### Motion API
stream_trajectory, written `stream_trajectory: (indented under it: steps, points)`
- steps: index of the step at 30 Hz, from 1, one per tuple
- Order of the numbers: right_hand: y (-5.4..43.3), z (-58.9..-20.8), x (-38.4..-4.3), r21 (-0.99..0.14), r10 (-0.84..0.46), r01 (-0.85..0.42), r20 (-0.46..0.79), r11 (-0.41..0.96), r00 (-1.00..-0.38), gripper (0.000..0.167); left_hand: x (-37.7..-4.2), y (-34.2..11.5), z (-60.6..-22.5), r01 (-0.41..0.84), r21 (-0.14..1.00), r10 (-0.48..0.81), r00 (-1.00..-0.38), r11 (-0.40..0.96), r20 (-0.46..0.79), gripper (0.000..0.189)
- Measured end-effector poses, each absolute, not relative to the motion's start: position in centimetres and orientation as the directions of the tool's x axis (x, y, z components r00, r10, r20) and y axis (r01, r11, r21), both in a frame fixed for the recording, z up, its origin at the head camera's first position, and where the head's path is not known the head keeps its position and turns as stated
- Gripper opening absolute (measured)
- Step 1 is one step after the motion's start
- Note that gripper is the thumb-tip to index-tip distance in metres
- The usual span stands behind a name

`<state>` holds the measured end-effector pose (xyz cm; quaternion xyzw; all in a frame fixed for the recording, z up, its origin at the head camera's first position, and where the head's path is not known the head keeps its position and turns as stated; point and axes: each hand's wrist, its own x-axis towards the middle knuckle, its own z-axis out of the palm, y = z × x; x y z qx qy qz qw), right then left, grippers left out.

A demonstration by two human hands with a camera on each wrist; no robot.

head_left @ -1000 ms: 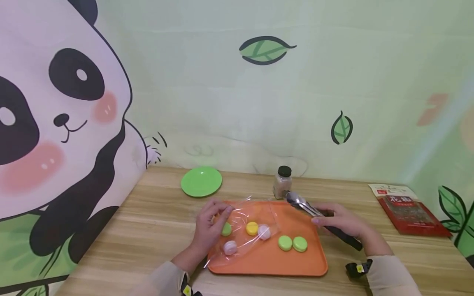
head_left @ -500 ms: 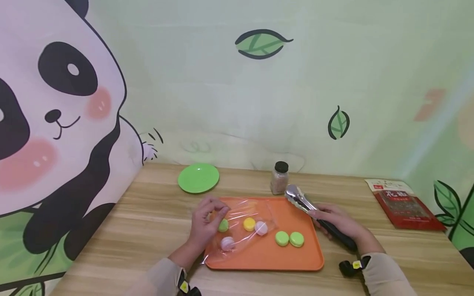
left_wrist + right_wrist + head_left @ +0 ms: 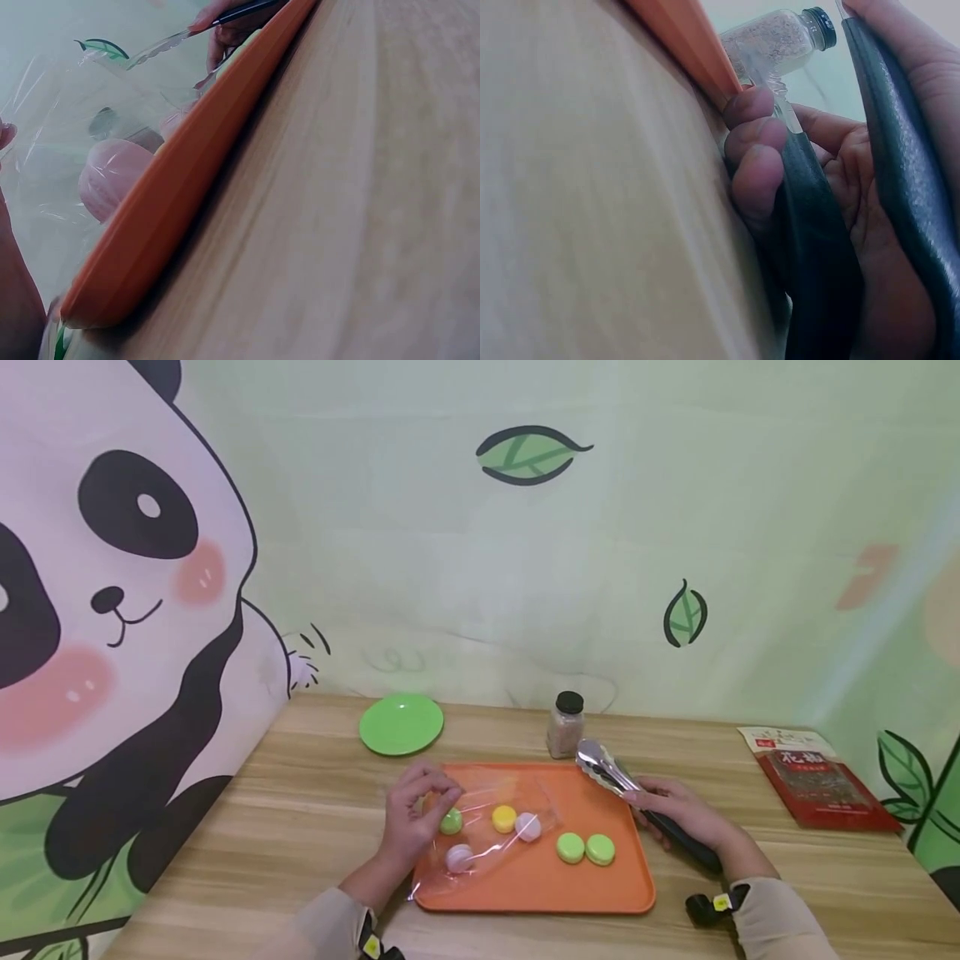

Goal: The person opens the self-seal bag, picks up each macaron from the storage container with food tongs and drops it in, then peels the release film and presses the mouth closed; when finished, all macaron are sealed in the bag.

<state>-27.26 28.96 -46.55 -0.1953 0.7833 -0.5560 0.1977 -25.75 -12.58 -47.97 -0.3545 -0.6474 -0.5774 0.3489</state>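
1. Gripping tongs (image 3: 615, 774) with the right hand (image 3: 682, 810), right of centre in the frame, fingers curled round one handle; holding the two handles apart in the right wrist view.

2. Pinching a clear plastic bag (image 3: 486, 847) between thumb and fingertips of the left hand (image 3: 409, 814), left of centre, and spreading its film over the left part of an orange tray (image 3: 540, 891).

3. Showing, through that film, a yellow macaron (image 3: 503, 818), a green macaron (image 3: 451, 821) and two pale macarons (image 3: 528, 827); impossible to tell whether inside the bag or beneath it.

4. Turning, in all likelihood, on two green macarons (image 3: 570, 848) just beside each other on the tray's right half, clear of the film: down and left from the right hand, and nearer to it than to the left.

5. Aiming the tongs' long axis from lower right to upper left, tips near the tray's upper right corner, past the pair rather than at it.

6. Completing the wooden surface (image 3: 300, 843) with a green plate (image 3: 401, 724) upper left of the tray, a black-lidded jar (image 3: 566, 728) near the tips, a red packet (image 3: 821, 785) at far right.
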Motion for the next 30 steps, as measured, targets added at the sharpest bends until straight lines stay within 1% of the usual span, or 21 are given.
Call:
stream_trajectory:
  steps: [6, 11, 16, 22, 30]
  points:
    - [28.9, -46.5, -27.3, -0.953, -0.529, -0.076, -0.096, 0.294, -0.843, 0.035, -25.6, -12.7, -48.0, 0.861, 0.501, 0.053, -0.506, 0.084, 0.861, 0.005]
    - [28.9, -46.4, -27.3, -0.953, -0.526, -0.076, -0.094, 0.293, -0.845, 0.035, -25.6, -12.6, -47.7, 0.856, 0.507, 0.056, -0.514, 0.104, 0.856, 0.012]
    - [28.9, -46.6, -27.2, -0.954, -0.518, -0.058, -0.108, 0.294, -0.848, 0.036, -24.5, -12.3, -46.5, 0.831, 0.537, 0.072, -0.550, 0.143, 0.832, 0.018]
    - [28.9, -46.9, -27.2, -0.954, -0.512, -0.059, -0.105, 0.295, -0.853, 0.034, -23.5, -12.0, -45.4, 0.794, 0.586, 0.082, -0.602, 0.158, 0.794, 0.016]
    - [28.9, -46.7, -27.2, -0.951, -0.511, -0.073, -0.096, 0.300, -0.854, 0.035, -23.7, -12.0, -45.6, 0.791, 0.594, 0.084, -0.609, 0.150, 0.789, 0.015]
